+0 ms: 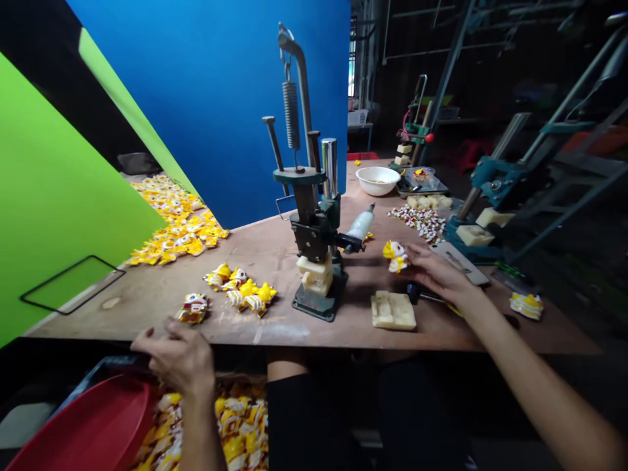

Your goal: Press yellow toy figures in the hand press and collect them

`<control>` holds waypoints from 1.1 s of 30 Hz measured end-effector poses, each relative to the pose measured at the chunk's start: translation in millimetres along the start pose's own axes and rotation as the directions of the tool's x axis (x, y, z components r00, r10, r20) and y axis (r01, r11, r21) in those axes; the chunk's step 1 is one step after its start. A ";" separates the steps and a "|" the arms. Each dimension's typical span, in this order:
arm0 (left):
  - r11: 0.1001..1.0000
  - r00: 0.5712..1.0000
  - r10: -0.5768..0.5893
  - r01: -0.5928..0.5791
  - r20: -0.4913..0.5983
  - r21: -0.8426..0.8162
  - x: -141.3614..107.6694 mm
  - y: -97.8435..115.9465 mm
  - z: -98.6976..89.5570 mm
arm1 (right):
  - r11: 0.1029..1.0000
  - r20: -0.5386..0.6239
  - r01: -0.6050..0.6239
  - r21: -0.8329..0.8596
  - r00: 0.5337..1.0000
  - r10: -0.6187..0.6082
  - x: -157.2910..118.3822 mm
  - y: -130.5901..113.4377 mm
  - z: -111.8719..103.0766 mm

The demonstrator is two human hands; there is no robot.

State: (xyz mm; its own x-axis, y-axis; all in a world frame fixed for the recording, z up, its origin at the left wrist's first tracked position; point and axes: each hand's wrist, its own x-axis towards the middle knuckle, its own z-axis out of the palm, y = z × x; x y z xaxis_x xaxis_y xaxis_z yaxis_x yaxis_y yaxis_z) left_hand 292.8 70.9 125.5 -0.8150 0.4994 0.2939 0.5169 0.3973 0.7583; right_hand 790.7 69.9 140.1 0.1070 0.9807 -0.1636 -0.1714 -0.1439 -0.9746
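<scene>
My right hand (434,271) reaches over the plywood table (314,333), its fingertips pinching a crumpled yellow and white packet (395,256). Below its palm lies a black-headed tool (415,294), and a cream mould block (393,311) sits nearby. My left hand (176,358) hangs at the table's front edge with its fingers apart, holding nothing. The nearest thing to it is a crumpled packet (193,308) on the table. A small group of similar packets (248,291) lies to that packet's right. A heap of packets (240,418) lies below the table.
A green hand press (314,222) stands mid-table, with a second press (483,196) at right. Further back are a white bowl (377,180) and a metal tray (422,181). A red tray (83,425) sits below the front edge, and yellow packets (176,226) spread beyond the table's left.
</scene>
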 end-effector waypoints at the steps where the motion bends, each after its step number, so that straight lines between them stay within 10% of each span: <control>1: 0.998 1.000 0.026 -0.025 0.011 -0.052 -32.0 9.7 -7.6 | 0.993 0.052 -0.039 0.109 0.998 0.034 -20.3 6.6 13.9; 3: 0.911 0.925 0.172 -0.018 0.338 -0.412 -103.7 30.0 -22.5 | 0.963 0.148 -0.110 0.245 0.986 0.075 -53.6 20.1 45.5; 6: 0.663 0.458 0.470 0.381 0.754 -0.644 -194.9 55.7 -30.6 | 0.939 0.185 -0.128 0.319 0.980 0.070 -83.3 40.1 90.0; 7: 0.582 0.448 0.474 0.487 0.759 -0.651 -214.0 60.6 -29.2 | 0.937 0.180 -0.116 0.330 0.982 0.059 -88.4 46.6 102.8; 14: 0.391 0.651 0.270 0.599 0.709 -0.699 -238.0 42.7 -22.9 | 0.906 0.186 -0.135 0.401 0.981 0.063 -99.8 81.0 171.8; 21: 0.621 0.792 0.317 0.243 0.522 -0.746 -181.5 24.4 -1.5 | 0.999 0.068 -0.011 0.052 0.998 0.008 -88.9 67.9 156.1; 27: 0.717 0.785 0.488 -0.111 0.381 -0.689 -160.0 41.4 42.2 | 0.996 0.033 0.045 -0.078 0.999 -0.042 -66.8 48.7 112.9; 33: 0.773 0.748 0.556 -0.306 0.362 -0.555 -164.7 72.3 39.2 | 0.977 -0.205 0.184 0.106 0.966 -0.159 15.2 -2.1 74.6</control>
State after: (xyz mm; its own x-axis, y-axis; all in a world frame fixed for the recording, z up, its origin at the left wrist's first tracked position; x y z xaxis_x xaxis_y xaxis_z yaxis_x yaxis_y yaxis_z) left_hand 474.6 47.5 109.1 -0.2277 0.8730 0.4313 0.5039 -0.2733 0.8193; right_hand 719.6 94.9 151.1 0.3311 0.9430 -0.0341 -0.2513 0.0533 -0.9664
